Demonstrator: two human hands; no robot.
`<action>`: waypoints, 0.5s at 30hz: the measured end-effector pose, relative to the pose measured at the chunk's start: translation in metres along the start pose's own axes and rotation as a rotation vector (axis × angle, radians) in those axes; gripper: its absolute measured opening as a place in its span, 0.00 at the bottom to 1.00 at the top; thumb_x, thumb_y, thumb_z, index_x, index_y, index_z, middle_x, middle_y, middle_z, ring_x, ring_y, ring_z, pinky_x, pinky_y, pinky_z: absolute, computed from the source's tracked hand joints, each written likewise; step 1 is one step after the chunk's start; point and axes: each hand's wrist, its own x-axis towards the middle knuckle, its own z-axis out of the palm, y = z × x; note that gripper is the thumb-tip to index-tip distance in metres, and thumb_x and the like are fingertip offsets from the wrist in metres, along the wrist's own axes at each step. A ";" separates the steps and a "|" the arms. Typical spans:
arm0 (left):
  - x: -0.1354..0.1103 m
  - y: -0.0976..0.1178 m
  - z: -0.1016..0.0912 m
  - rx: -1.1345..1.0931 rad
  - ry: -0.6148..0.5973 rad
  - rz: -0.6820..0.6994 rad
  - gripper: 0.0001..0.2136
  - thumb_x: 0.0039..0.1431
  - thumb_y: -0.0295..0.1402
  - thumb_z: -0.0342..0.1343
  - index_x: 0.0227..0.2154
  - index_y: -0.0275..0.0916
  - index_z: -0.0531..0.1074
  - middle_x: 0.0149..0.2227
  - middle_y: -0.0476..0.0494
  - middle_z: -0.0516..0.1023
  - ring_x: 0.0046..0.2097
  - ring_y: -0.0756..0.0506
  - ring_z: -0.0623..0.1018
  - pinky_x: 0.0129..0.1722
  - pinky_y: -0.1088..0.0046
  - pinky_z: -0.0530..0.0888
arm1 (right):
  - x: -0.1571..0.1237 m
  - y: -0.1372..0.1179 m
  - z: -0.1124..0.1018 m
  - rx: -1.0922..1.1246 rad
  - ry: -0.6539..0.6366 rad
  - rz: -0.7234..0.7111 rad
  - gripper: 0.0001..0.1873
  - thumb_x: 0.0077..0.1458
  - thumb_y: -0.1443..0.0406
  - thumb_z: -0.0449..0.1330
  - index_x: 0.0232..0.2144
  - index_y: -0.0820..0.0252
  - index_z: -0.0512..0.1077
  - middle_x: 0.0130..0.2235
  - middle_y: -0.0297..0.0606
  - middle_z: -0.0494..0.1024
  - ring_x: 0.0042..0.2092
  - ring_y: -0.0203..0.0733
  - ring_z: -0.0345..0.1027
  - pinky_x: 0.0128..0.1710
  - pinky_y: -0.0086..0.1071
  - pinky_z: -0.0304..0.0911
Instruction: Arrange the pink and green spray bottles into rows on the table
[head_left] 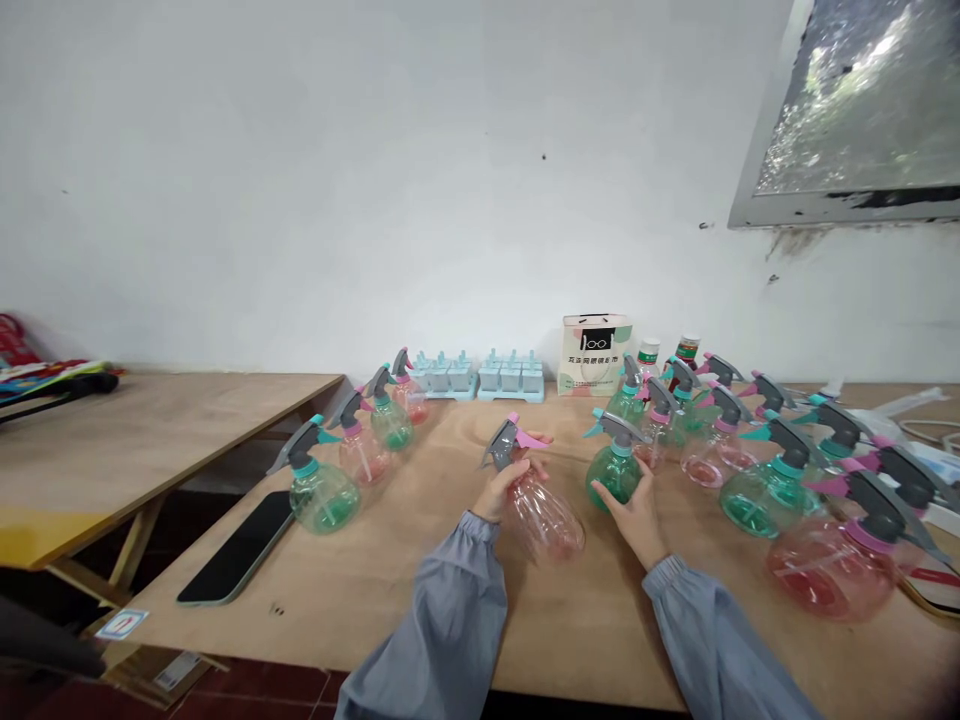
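My left hand [511, 482] is closed around the neck of a pink spray bottle [546, 522], held tilted over the middle of the table, its grey and pink trigger head pointing up and left. Just to the right, my right hand [636, 505] grips a green spray bottle [613, 472] by its round body, thumb on the near side. This bottle is nearly upright with a grey and teal head. I cannot tell whether its base touches the table. Close by stands a group of pink and green spray bottles, among them a large pink one [832, 570].
A row of pink and green spray bottles, with a green one [324, 497] nearest, stands at left beside a black phone [238, 550]. Pale blue popsicle moulds [511, 378] and a paper bag [595, 358] line the wall. Another table [150, 430] lies across a gap at left.
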 end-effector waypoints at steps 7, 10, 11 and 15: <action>-0.002 0.016 -0.007 0.299 0.142 0.044 0.17 0.43 0.46 0.66 0.32 0.39 0.73 0.27 0.47 0.78 0.29 0.46 0.77 0.33 0.68 0.74 | -0.001 0.002 0.000 -0.015 0.009 -0.026 0.51 0.44 0.37 0.63 0.58 0.65 0.59 0.56 0.57 0.67 0.58 0.59 0.62 0.59 0.53 0.58; -0.003 0.034 -0.023 0.554 0.228 0.154 0.19 0.45 0.39 0.67 0.41 0.41 0.75 0.31 0.47 0.79 0.32 0.47 0.77 0.36 0.69 0.75 | -0.001 0.003 0.000 -0.028 -0.011 -0.009 0.52 0.44 0.37 0.63 0.59 0.65 0.58 0.57 0.58 0.67 0.59 0.60 0.62 0.59 0.54 0.58; -0.004 0.039 -0.030 0.615 0.270 0.197 0.20 0.44 0.37 0.67 0.44 0.41 0.75 0.34 0.47 0.79 0.33 0.47 0.76 0.37 0.70 0.74 | -0.001 0.003 0.000 -0.029 -0.013 -0.002 0.52 0.44 0.37 0.63 0.59 0.66 0.57 0.57 0.59 0.66 0.59 0.60 0.62 0.58 0.54 0.58; -0.004 0.049 -0.061 0.705 0.431 0.231 0.21 0.43 0.34 0.67 0.44 0.41 0.76 0.35 0.47 0.79 0.31 0.49 0.74 0.36 0.71 0.74 | -0.001 0.002 0.000 -0.012 -0.012 -0.001 0.53 0.43 0.36 0.63 0.59 0.66 0.57 0.57 0.59 0.66 0.58 0.60 0.62 0.58 0.54 0.58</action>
